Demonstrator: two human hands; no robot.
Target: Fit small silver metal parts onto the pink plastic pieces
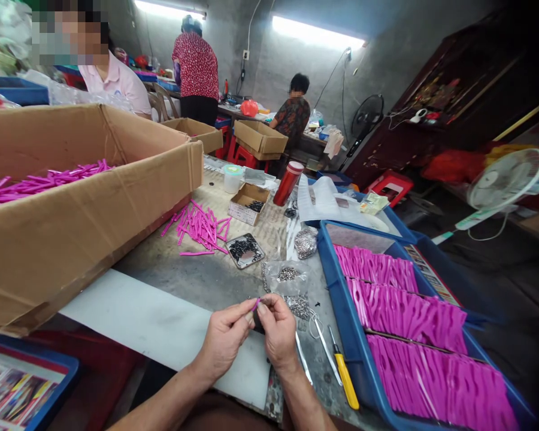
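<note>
Above the front edge of the table, my left hand [224, 336] and my right hand [278, 332] meet fingertip to fingertip. Both pinch a small magenta plastic piece [257, 303], mostly covered by the fingers, so its full shape is hidden. Just beyond them lie a clear bag of small metal parts [288, 273] and loose metal parts [297, 306]. A shallow tray of small black parts [245, 250] sits farther off, beside a pile of magenta sticks [200, 227]. To the right of my hands are a yellow-handled screwdriver [345, 377] and a metal tool like tweezers [327, 350].
A large cardboard box [90, 233] holding magenta sticks stands left. On the right, a blue bin [357, 353] carries rows of flat magenta pieces. A red flask [288, 183] and a small carton [248, 202] stand farther back. Several people are across the room.
</note>
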